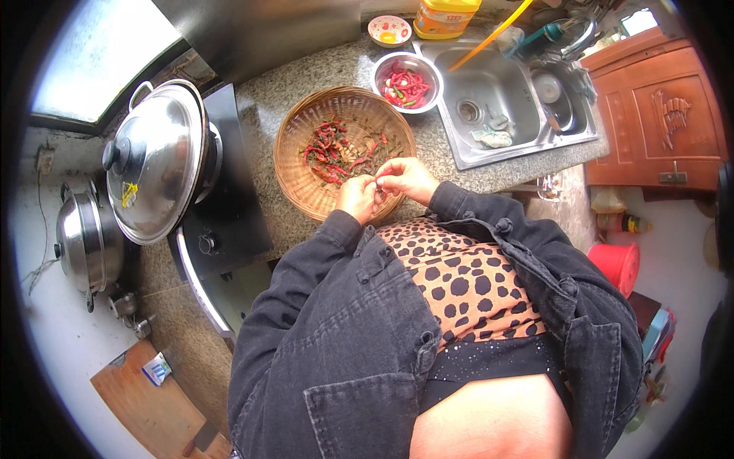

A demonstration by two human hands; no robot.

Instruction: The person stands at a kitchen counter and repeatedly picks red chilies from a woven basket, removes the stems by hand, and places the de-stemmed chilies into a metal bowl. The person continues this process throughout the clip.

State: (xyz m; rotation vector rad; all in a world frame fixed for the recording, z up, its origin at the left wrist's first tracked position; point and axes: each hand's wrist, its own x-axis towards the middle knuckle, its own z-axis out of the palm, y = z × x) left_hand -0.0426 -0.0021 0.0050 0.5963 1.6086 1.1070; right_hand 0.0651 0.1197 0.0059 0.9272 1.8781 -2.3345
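Note:
Over the near side of a round wicker basket (289, 140), my two hands meet at the fingertips. My left hand (356, 198) holds a small red chilli pepper (376, 179), mostly hidden by the fingers. The thumb and forefinger of my right hand (410, 179) pinch at the same pepper. Inside the basket lie several red chillies (327, 146) mixed with dark, dry stems and leaf bits (364, 163). Just beyond the basket's right rim stands a steel bowl (378, 74) with red chillies and a few green pieces (408, 86) in it.
A double steel sink (493, 69) with a wet cloth (493, 136) lies right. Behind stand a small patterned bowl (390, 28) and a yellow jug (446, 20). On the left, a large lidded wok (157, 160) sits on the black gas hob (229, 201). A cleaver (205, 436) rests on a wooden board (149, 401).

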